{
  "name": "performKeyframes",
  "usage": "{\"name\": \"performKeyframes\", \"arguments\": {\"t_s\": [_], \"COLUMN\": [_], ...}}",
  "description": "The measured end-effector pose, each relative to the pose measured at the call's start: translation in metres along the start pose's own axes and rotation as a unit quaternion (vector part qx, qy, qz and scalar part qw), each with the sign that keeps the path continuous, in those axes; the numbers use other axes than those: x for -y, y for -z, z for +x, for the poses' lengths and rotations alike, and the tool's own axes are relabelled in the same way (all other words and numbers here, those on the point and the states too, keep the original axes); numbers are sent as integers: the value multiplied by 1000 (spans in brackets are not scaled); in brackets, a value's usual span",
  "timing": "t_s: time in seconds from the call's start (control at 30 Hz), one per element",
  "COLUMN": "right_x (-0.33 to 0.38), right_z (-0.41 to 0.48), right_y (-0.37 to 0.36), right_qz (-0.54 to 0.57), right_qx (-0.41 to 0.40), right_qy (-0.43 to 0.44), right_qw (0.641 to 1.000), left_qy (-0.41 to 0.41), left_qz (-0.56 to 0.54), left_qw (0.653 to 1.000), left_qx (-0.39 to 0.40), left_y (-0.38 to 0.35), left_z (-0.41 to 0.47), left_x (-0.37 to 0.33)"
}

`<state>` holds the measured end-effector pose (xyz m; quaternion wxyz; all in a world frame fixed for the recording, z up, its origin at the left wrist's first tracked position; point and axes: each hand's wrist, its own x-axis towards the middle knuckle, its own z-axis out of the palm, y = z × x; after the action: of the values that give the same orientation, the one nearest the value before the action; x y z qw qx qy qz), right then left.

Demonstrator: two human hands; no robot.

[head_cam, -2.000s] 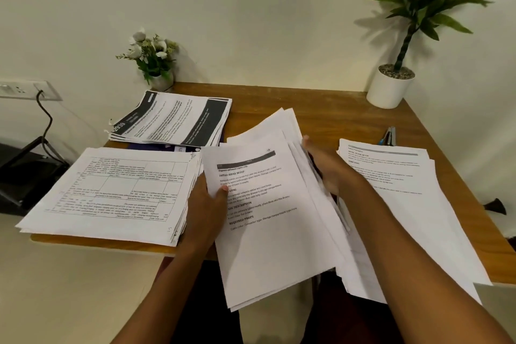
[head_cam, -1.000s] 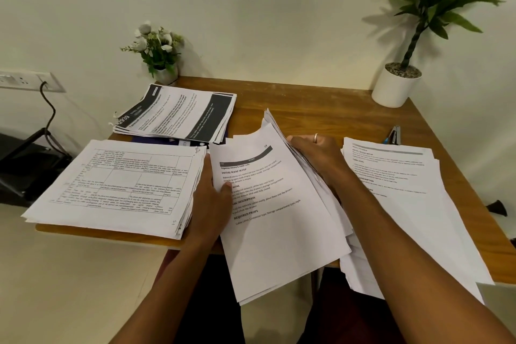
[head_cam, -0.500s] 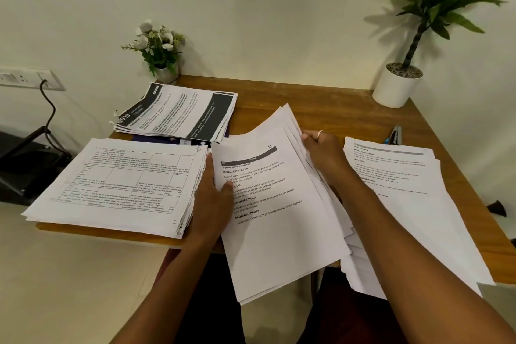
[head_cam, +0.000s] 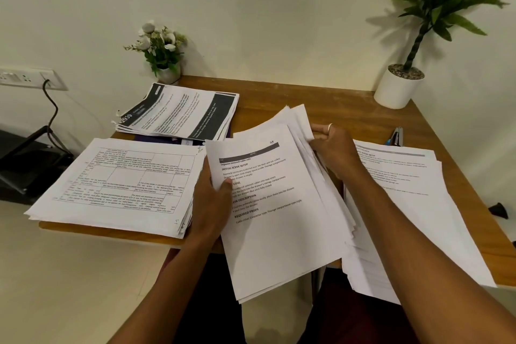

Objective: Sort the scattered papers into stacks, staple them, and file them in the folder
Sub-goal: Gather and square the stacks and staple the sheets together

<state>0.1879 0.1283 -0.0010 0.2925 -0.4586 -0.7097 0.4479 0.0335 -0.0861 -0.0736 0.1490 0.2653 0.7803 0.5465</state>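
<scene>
I hold a loose bundle of printed sheets (head_cam: 276,212) over the desk's front edge. My left hand (head_cam: 212,204) grips its left edge, thumb on the top page. My right hand (head_cam: 335,151) pinches the fanned upper right corners. A stack of table-printed pages (head_cam: 117,184) lies on the left. A stack with dark banners (head_cam: 178,112) lies behind it, on top of a dark purple folder (head_cam: 190,141) that barely shows. Another text stack (head_cam: 413,204) lies on the right. A stapler (head_cam: 395,137) peeks out behind that stack.
The wooden desk (head_cam: 321,103) ends at the wall. A small flower pot (head_cam: 164,50) stands at the back left and a white potted plant (head_cam: 399,86) at the back right. A wall socket with a black cable (head_cam: 50,109) is off to the left.
My right hand has slid up along the bundle's right edge to its top corners, and the sheets there have fanned out. My left hand has kept its grip.
</scene>
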Motion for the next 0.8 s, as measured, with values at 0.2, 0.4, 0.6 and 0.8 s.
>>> {"name": "performKeyframes", "arguments": {"t_s": [0.2,0.4,0.6,0.8], "right_x": [-7,-17,-19,-17], "right_z": [9,13,11,4], "right_y": [14,29,28,25], "right_qz": [55,131,135,143], "right_qx": [-157,-162,-154,-129], "right_qy": [10,-27,-25,-16], "right_qw": [986,978,978,981], "left_qy": [3,-3,-9,-9], "left_qz": [14,31,29,6], "left_qw": [1000,1000,1000,1000], "left_qx": [-1,0,-2,-4], "left_y": [-1,-1,-2,-4], "left_z": [-5,-7,-6,-6], "left_x": [0,-1,1,3]}}
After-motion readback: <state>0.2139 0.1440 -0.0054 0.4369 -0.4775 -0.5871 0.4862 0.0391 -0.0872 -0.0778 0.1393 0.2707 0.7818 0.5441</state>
